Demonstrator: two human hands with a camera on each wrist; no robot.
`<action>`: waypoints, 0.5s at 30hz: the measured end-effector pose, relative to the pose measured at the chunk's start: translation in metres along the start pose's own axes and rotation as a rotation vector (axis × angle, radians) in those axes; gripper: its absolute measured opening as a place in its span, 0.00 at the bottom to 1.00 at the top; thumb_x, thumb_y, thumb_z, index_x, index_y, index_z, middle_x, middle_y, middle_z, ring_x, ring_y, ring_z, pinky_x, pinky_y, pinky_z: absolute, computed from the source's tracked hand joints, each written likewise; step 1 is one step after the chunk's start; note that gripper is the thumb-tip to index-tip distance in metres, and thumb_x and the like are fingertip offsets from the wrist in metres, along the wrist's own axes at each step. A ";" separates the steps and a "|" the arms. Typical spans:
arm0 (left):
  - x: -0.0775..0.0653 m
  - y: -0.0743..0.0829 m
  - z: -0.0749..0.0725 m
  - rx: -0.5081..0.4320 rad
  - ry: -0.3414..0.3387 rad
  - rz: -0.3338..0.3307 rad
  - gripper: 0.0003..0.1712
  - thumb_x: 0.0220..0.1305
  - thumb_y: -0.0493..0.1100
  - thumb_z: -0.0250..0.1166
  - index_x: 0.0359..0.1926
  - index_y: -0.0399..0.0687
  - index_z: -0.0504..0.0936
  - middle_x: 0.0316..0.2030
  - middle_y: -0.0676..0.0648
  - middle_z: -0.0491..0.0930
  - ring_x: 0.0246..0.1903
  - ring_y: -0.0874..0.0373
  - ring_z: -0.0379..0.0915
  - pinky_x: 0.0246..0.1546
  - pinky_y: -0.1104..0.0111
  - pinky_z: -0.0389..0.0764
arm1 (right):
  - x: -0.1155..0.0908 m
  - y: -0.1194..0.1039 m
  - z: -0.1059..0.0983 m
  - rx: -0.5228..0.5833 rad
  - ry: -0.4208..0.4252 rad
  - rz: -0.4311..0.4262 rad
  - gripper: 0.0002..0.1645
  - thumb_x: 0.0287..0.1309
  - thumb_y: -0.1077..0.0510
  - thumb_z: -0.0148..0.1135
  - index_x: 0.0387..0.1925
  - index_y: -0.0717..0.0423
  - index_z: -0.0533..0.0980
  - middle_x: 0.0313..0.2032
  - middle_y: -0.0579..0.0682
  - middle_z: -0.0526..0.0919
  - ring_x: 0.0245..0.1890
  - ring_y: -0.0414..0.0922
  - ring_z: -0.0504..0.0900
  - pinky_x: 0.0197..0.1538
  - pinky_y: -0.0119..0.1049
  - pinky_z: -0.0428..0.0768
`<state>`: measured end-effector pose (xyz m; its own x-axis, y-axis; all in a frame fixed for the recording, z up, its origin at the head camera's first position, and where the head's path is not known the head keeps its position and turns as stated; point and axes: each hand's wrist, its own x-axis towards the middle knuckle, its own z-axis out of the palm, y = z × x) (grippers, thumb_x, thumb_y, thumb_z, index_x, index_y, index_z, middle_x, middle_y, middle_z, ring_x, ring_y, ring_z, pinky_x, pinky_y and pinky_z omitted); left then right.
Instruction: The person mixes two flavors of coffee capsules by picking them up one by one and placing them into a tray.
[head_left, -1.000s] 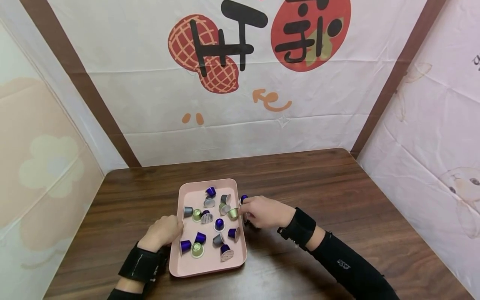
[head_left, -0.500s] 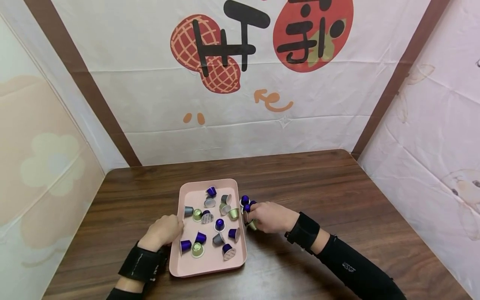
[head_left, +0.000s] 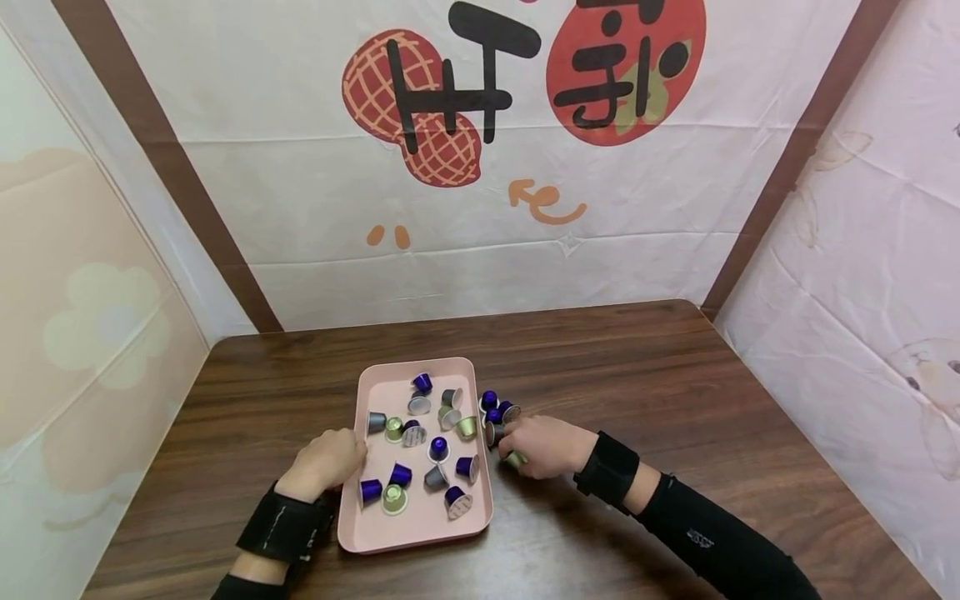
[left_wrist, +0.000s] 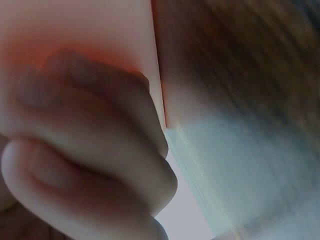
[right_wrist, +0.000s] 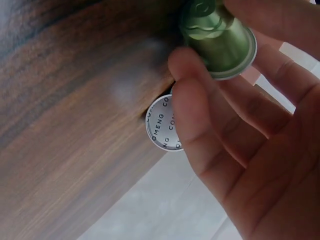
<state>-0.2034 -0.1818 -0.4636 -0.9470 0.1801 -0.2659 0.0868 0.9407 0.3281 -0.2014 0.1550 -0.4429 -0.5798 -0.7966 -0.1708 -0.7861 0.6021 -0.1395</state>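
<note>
My left hand [head_left: 324, 467] holds the left rim of a pink tray [head_left: 352, 533], its fingers curled in the left wrist view. On the tray lie several coffee capsules, such as a purple capsule [head_left: 438, 448], a grey capsule [head_left: 436, 479] and a green capsule [head_left: 394, 499]. My right hand [head_left: 551, 448], just right of the tray, pinches a green coffee capsule [right_wrist: 222, 47] between thumb and fingers. Beside it on the table are a grey capsule [head_left: 493, 433] and several purple capsules [head_left: 489, 400]. Behind the fingers in the right wrist view shows a printed silver capsule lid [right_wrist: 162, 122].
Dark wooden table [head_left: 637, 367] extends around the tray, widest on the right. A printed white cloth [head_left: 480, 283] hangs behind its far edge, with more cloth at both sides.
My right hand has shifted right and nearer to me, uncovering purple and grey capsules beside the tray. The green capsule has moved slightly the same way with it. The left hand stays put.
</note>
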 end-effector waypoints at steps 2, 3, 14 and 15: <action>-0.001 0.000 0.000 -0.008 -0.010 -0.005 0.18 0.65 0.43 0.47 0.19 0.43 0.73 0.16 0.45 0.70 0.17 0.52 0.69 0.20 0.61 0.68 | -0.001 -0.001 0.001 0.009 -0.022 0.007 0.15 0.48 0.60 0.69 0.42 0.47 0.81 0.38 0.43 0.77 0.33 0.35 0.73 0.38 0.32 0.75; -0.001 0.001 0.000 -0.013 -0.015 -0.008 0.18 0.65 0.42 0.47 0.19 0.43 0.72 0.16 0.45 0.70 0.17 0.52 0.69 0.19 0.62 0.68 | -0.001 -0.002 0.002 0.013 -0.029 0.011 0.16 0.48 0.60 0.69 0.42 0.47 0.81 0.38 0.43 0.77 0.33 0.35 0.73 0.38 0.32 0.75; -0.002 0.001 -0.001 -0.012 0.005 0.011 0.19 0.65 0.42 0.47 0.19 0.43 0.72 0.15 0.46 0.70 0.16 0.53 0.68 0.18 0.63 0.67 | -0.001 -0.003 0.005 0.016 -0.033 0.029 0.17 0.46 0.60 0.72 0.40 0.47 0.80 0.40 0.42 0.77 0.36 0.35 0.74 0.40 0.31 0.75; -0.002 0.000 -0.001 -0.013 0.005 0.011 0.19 0.65 0.42 0.47 0.18 0.43 0.72 0.15 0.46 0.70 0.16 0.53 0.68 0.18 0.63 0.67 | -0.001 -0.003 0.005 0.015 -0.032 0.027 0.17 0.46 0.60 0.72 0.40 0.47 0.79 0.40 0.42 0.77 0.36 0.35 0.74 0.40 0.31 0.75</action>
<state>-0.2021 -0.1819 -0.4625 -0.9476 0.1887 -0.2576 0.0930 0.9349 0.3426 -0.1973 0.1543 -0.4467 -0.5937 -0.7778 -0.2060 -0.7665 0.6246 -0.1492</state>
